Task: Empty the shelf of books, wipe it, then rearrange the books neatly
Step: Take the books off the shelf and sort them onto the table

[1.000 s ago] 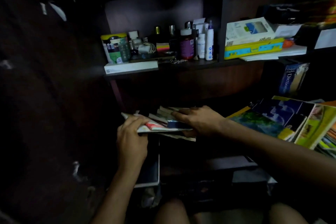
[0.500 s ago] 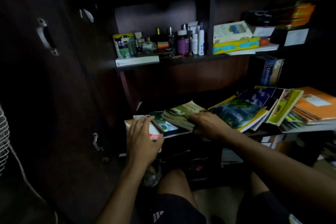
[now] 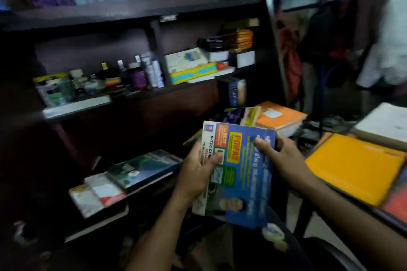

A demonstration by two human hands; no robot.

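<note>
While both hands hold it up in front of the dark wooden shelf unit (image 3: 132, 10), I see the blue glossy paperback book (image 3: 246, 174) tilted, well clear of any shelf board. My left hand (image 3: 196, 174) grips its white left edge, thumb laid across the cover; my right hand (image 3: 284, 156) clamps the upper right edge, fingers (image 3: 262, 145) curled over the front. On the white strip I can read "G-TEC CO" and "PH:047", the rest hidden by my thumb; a yellow panel carries red lettering I cannot make out through the blur.

On the lower shelf board to the left lie three flat books that I can count: a green-and-blue covered book (image 3: 143, 169), a white-and-red one (image 3: 105, 191) and a pale patterned one (image 3: 84, 200). Behind my hands, an orange stack of books (image 3: 279, 116) rests beside a dark blue dictionary (image 3: 232, 92) standing upright. To the right lies a yellow-orange flat folder (image 3: 354, 167). Small bottles (image 3: 141, 72) crowd the upper shelf, too blurred to count.
</note>
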